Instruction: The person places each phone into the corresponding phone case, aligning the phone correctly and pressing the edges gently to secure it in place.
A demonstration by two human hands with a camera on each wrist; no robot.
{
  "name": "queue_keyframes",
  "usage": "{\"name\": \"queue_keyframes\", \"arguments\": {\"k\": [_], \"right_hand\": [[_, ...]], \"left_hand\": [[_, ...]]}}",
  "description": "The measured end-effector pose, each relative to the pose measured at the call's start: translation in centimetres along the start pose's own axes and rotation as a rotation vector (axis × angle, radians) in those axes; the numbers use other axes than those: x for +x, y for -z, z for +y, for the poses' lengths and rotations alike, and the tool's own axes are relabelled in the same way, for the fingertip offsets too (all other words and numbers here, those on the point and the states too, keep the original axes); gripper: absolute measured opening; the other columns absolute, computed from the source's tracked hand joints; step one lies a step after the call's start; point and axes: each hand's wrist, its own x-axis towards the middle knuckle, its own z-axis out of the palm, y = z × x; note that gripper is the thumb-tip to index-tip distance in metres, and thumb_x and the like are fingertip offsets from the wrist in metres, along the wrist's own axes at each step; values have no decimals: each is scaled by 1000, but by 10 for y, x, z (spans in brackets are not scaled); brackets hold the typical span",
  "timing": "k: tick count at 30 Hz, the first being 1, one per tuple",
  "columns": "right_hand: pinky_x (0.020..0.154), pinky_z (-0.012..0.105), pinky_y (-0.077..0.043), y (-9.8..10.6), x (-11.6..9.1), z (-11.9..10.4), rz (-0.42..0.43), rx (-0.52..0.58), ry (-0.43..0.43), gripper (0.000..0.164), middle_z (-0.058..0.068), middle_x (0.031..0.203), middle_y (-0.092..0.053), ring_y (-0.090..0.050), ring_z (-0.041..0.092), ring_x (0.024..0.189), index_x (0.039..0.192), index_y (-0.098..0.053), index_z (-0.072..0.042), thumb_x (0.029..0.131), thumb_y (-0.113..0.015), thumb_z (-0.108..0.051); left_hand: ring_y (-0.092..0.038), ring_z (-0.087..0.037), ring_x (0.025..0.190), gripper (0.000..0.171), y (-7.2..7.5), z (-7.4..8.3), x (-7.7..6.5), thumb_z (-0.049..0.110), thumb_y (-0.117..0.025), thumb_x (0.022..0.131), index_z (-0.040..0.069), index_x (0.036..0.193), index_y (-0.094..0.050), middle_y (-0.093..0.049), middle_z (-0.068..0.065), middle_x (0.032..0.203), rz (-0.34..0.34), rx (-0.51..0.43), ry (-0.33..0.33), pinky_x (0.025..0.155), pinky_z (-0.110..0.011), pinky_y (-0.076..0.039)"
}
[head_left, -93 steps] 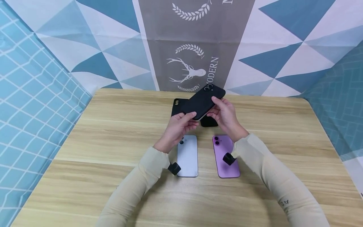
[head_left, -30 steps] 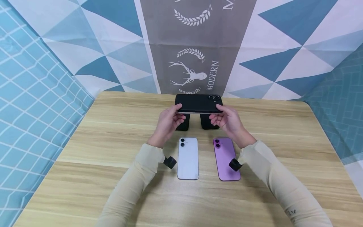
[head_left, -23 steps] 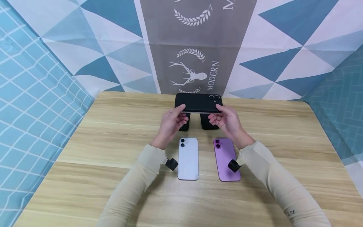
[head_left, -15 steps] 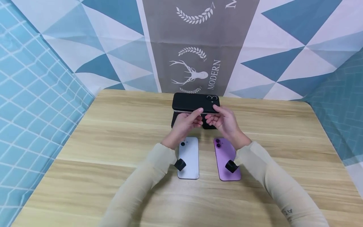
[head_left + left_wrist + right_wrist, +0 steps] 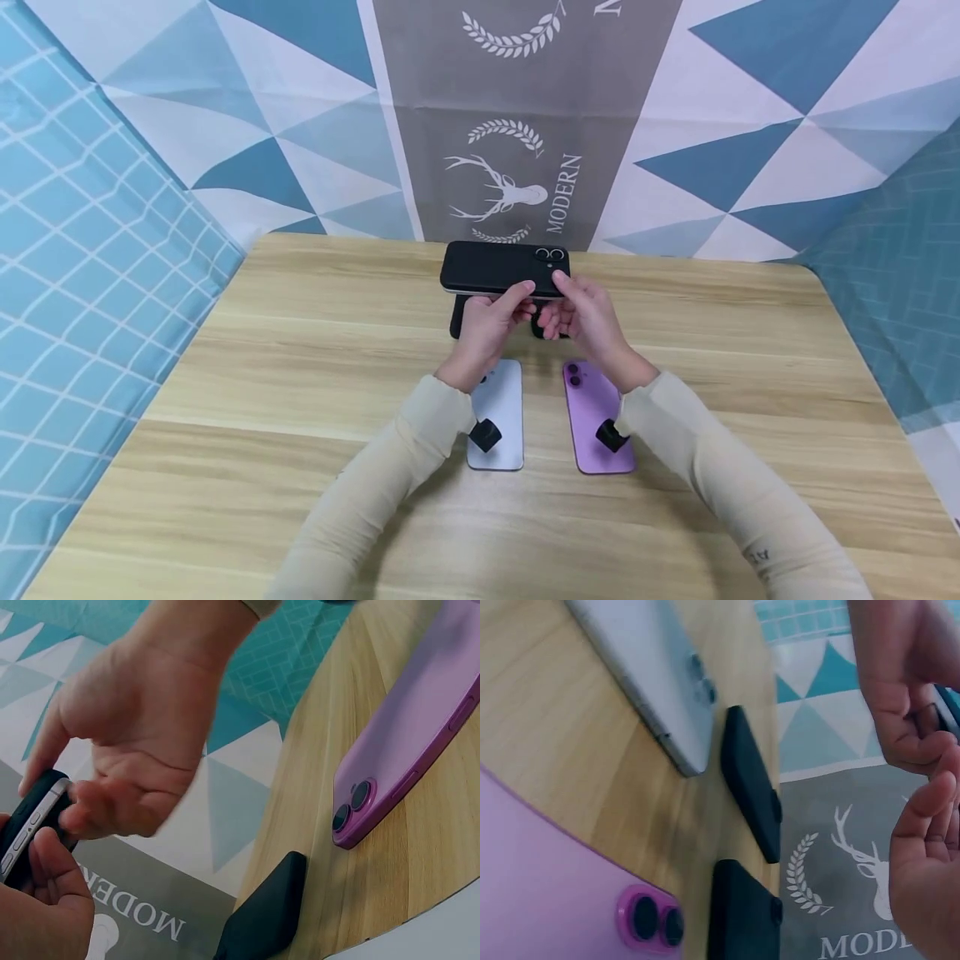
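Note:
Both hands hold a phone in a black case (image 5: 487,265) flat above the back of the table, camera end to the right. In the left wrist view, a silver side with buttons (image 5: 30,832) shows along the black case. My left hand (image 5: 483,329) pinches the near long edge, thumb on top and fingers beneath. Close beside it, my right hand (image 5: 592,321) grips the camera end, its thumb near the lenses. Two black cases lie on the table under the held phone; the right wrist view shows a farther one (image 5: 748,780) and a nearer one (image 5: 739,919).
A white phone (image 5: 506,417) and a purple phone (image 5: 588,412) lie camera side up on the wooden table (image 5: 300,358), partly beneath the wrists. Behind the table hangs a patterned cloth (image 5: 517,108); blue tiled cloth (image 5: 75,250) borders the left.
The cased phone has turned from a diagonal tilt to lying level and shifted a little left. My left hand has slid right along its near edge toward my right hand.

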Motion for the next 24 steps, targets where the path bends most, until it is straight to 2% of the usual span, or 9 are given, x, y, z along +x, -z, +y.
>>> {"name": "queue_keyframes", "arguments": {"k": [4, 13, 17, 24], "right_hand": [[36, 20, -41, -1, 0, 4, 48, -96, -2, 48, 0, 46, -54, -47, 11, 36, 59, -46, -5, 94, -37, -36], [33, 20, -32, -3, 0, 5, 139, -242, 11, 49, -4, 42, -47, -38, 8, 33, 58, -39, -5, 95, -32, -37], [33, 19, -29, -5, 0, 5, 163, -258, 16, 48, -5, 41, -45, -36, 7, 32, 58, -38, -6, 95, -32, -35], [33, 17, -28, -7, 1, 6, 172, -184, 12, 47, -5, 40, -45, -35, 6, 32, 54, -40, -9, 95, -35, -32]], "left_hand": [[-56, -8, 60, 10, 1, 1, 0, 17, -63, 81, 7, 80, -62, -62, 3, 64, 15, 12, 12, 63, -18, -50], [-56, -6, 60, 9, 0, 0, 0, 17, -63, 81, 7, 82, -62, -62, 4, 64, 22, 7, 12, 61, -16, -50], [-57, -7, 59, 9, 0, -1, 0, 16, -63, 80, 7, 82, -63, -62, 1, 66, 33, -5, 21, 61, -16, -50], [-57, -7, 58, 11, -2, 1, -2, 13, -64, 79, 2, 80, -64, -62, 0, 64, 79, -26, 63, 59, -15, -50]]}}
